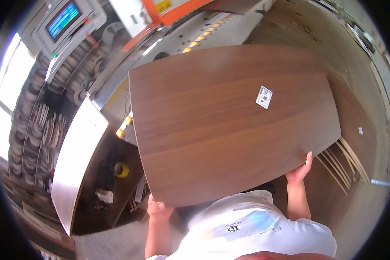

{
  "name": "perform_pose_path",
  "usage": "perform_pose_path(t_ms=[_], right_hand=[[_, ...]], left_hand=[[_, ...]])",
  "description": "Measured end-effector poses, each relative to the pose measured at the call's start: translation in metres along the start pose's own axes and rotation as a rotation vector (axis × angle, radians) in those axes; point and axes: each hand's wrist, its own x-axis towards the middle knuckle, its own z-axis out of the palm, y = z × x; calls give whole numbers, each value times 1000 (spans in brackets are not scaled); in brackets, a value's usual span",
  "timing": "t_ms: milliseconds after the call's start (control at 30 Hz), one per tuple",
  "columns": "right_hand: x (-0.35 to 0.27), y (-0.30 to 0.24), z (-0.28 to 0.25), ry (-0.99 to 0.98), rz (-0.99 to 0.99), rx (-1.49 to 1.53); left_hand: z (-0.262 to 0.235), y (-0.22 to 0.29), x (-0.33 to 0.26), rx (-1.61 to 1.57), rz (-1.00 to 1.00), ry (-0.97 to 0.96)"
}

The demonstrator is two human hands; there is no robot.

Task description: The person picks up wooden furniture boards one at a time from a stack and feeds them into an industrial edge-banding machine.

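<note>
Two-handed hold on one brown board [221, 130]

Head view. Held out in front of the white shirt [247, 221], broad face up, across the middle of the view. Gripped at the near left corner by the left hand [158, 209]: pinched there, with the thumb over the top face and the other fingers hidden underneath. Gripped at the near edge, toward the right end, by the right hand [298, 174]: pinched likewise, with the thumb raised at the edge and the other fingers hidden below. Cannot tell how firmly pressed at either point. Marked with one white label [264, 97] on the top face, right of centre.

Beyond the far edge: an orange and white machine [173, 13], fitted with a row of yellow rollers [203, 37]. Cannot tell whether touching or clear of these.

To the right, partly covered: another brown panel [355, 110], bearing a small label [360, 130]. Just past the near right edge: several thin pale strips [336, 168].

To the left: a pale slab [80, 160], with a yellow roll [122, 170] just beside. At upper left: a lit screen [64, 21], near a rack of coiled rolls [41, 125].
</note>
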Motion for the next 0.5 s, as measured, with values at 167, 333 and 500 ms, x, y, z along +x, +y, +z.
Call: perform_pose_path(t_ms=[167,333,500], right_hand=[[32,45,44,-223,156,-47],[52,95,89,-295,383,-51],[58,146,134,-423,507,-114]], left_hand=[[-6,21,-50,26,201,167],[-17,37,-89,62,383,268],[-12,66,-118,119,512,373]])
